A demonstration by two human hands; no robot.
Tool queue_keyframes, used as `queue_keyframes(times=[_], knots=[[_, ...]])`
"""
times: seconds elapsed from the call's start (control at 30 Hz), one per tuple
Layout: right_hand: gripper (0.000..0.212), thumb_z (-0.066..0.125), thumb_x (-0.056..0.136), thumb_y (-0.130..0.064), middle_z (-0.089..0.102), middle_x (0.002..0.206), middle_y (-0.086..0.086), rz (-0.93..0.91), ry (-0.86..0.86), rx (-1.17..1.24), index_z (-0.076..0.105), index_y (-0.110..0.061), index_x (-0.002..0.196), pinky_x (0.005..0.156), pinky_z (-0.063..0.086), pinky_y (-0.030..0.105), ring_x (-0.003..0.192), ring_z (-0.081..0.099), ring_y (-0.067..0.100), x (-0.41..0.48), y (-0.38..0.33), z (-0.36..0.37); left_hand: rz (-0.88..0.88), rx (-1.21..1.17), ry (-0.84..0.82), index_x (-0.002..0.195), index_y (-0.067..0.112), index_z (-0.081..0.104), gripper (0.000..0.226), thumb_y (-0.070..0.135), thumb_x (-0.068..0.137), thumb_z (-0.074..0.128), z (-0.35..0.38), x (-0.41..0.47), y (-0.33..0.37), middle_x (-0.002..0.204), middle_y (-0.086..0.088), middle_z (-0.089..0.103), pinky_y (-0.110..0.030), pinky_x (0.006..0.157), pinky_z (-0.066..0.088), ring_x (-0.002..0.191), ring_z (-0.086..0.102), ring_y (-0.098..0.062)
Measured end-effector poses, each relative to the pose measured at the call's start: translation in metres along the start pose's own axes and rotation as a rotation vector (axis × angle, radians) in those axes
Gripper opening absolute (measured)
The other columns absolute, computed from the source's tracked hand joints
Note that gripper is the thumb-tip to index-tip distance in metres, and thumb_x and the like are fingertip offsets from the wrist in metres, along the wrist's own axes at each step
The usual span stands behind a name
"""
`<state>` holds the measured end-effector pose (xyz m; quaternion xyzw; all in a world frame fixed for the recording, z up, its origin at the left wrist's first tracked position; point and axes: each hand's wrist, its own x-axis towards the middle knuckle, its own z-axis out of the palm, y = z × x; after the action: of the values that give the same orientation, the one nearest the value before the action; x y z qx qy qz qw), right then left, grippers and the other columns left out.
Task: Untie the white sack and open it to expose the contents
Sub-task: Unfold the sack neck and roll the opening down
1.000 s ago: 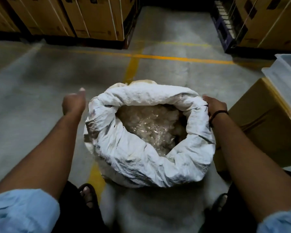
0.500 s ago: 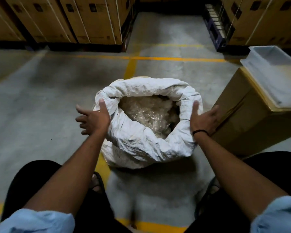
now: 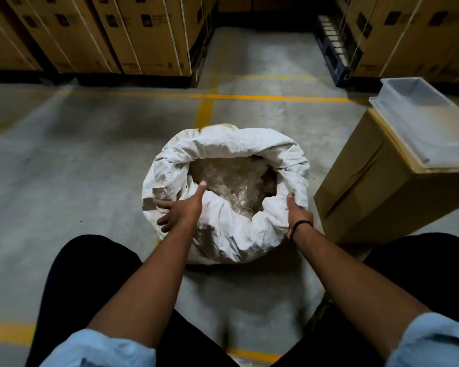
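The white sack stands on the concrete floor between my knees, its mouth rolled down into a thick rim. Crinkled clear plastic contents show inside the opening. My left hand lies on the near left rim, thumb over the inner edge and fingers spread down the outer side. My right hand, with a dark band at the wrist, holds the near right rim, thumb on top and fingers hidden behind the cloth.
A tall cardboard box stands right of the sack with a grey plastic tray on top. Stacked cartons line the back left and cartons on a pallet the back right. Yellow floor lines cross behind the sack.
Both hands have slid from the sack's sides onto its near rim. The view has pulled back and up, so the sack looks farther away.
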<state>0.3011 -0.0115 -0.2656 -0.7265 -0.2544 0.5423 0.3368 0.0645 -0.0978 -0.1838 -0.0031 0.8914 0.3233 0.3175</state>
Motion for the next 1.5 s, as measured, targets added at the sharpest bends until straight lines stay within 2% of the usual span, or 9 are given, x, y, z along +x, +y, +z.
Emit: queue_keyframes(times=[0.3, 0.43, 0.6, 0.73, 0.83, 1.07, 1.23, 1.37, 1.5], knots=[[0.057, 0.065, 0.092, -0.045, 0.060, 0.123, 0.009, 0.023, -0.049, 0.337, 0.056, -0.005, 0.131, 0.095, 0.055, 0.047, 0.110, 0.062, 0.030, -0.030, -0.035, 0.021, -0.114, -0.114, -0.068, 0.159, 0.009, 0.004, 0.120, 0.033, 0.076, 0.087, 0.000, 0.033, -0.026, 0.155, -0.030, 0.033, -0.055, 0.108, 0.045, 0.138, 0.044, -0.045], [0.050, 0.054, 0.100, -0.041, 0.063, 0.131, 0.010, 0.000, -0.210, 0.612, 0.053, -0.005, 0.135, 0.057, 0.058, 0.031, 0.102, 0.066, 0.029, -0.026, -0.062, 0.022, -0.124, -0.703, -0.331, 0.142, 0.000, 0.050, 0.080, 0.006, 0.067, 0.074, -0.004, 0.050, -0.021, 0.130, -0.022, 0.065, -0.041, 0.065, 0.060, 0.103, 0.069, -0.034], [0.046, 0.050, 0.101, -0.041, 0.066, 0.129, 0.008, -0.003, -0.300, 0.712, 0.056, -0.013, 0.137, 0.069, 0.060, 0.036, 0.109, 0.067, 0.029, -0.023, -0.055, 0.020, -0.020, -1.421, -0.475, 0.099, 0.008, 0.066, 0.030, 0.009, 0.103, 0.037, -0.033, 0.027, 0.006, 0.115, -0.015, 0.067, -0.047, 0.101, 0.044, 0.108, 0.060, -0.034], [0.057, 0.059, 0.089, -0.058, 0.066, 0.128, 0.007, -0.026, -0.201, 0.391, 0.057, -0.020, 0.130, 0.085, 0.058, 0.044, 0.110, 0.066, 0.030, -0.008, -0.054, 0.017, -0.119, -1.381, -0.493, 0.108, 0.008, 0.066, 0.032, 0.014, 0.102, 0.035, -0.035, 0.036, -0.006, 0.138, -0.018, 0.061, -0.049, 0.112, 0.038, 0.131, 0.054, -0.038], [0.098, 0.047, 0.085, -0.071, 0.035, 0.156, 0.015, -0.124, 0.106, -0.236, 0.023, -0.007, 0.155, 0.111, 0.035, 0.047, 0.139, 0.040, 0.037, -0.008, -0.062, 0.006, -0.130, -1.218, -0.544, 0.105, 0.007, 0.067, 0.034, 0.016, 0.102, 0.035, -0.035, 0.030, 0.007, 0.131, -0.019, 0.064, -0.052, 0.117, 0.035, 0.127, 0.056, -0.036], [0.093, 0.046, 0.084, -0.067, 0.020, 0.162, 0.011, -1.081, 0.581, -0.724, 0.017, -0.013, 0.155, 0.115, 0.020, 0.050, 0.148, 0.021, 0.035, -0.065, -0.087, 0.008, -0.067, -0.836, -0.400, 0.131, 0.013, 0.063, 0.046, 0.040, 0.100, 0.044, -0.045, 0.033, 0.022, 0.131, -0.006, 0.067, -0.042, 0.106, 0.050, 0.121, 0.063, -0.029], [0.115, 0.065, 0.079, -0.067, 0.005, 0.164, 0.017, -0.393, 0.437, -0.190, 0.002, -0.011, 0.158, 0.118, 0.022, 0.056, 0.150, 0.013, 0.038, -0.062, -0.060, 0.008, 0.013, -0.768, -0.332, 0.150, 0.019, 0.044, 0.083, 0.073, 0.087, 0.043, -0.016, 0.055, -0.007, 0.151, -0.006, 0.051, -0.051, 0.109, 0.046, 0.134, 0.053, -0.035], [0.145, 0.068, 0.055, -0.087, 0.024, 0.160, 0.017, 0.071, 0.145, 0.234, -0.004, -0.013, 0.157, 0.114, 0.036, 0.050, 0.143, 0.035, 0.035, -0.042, -0.035, 0.003, 0.010, -0.815, -0.352, 0.138, 0.014, 0.055, 0.056, 0.054, 0.098, 0.057, -0.014, 0.022, -0.023, 0.125, -0.010, 0.066, -0.052, 0.099, 0.055, 0.114, 0.065, -0.033], [0.103, 0.063, 0.062, -0.086, 0.066, 0.130, 0.010, 0.079, -0.351, 0.458, 0.053, -0.018, 0.139, 0.082, 0.060, 0.042, 0.110, 0.068, 0.029, -0.062, -0.029, 0.016, 0.045, -0.911, -0.462, 0.133, 0.009, 0.063, 0.042, 0.037, 0.101, 0.060, -0.013, 0.017, -0.025, 0.129, -0.013, 0.068, -0.046, 0.095, 0.056, 0.116, 0.067, -0.030]])
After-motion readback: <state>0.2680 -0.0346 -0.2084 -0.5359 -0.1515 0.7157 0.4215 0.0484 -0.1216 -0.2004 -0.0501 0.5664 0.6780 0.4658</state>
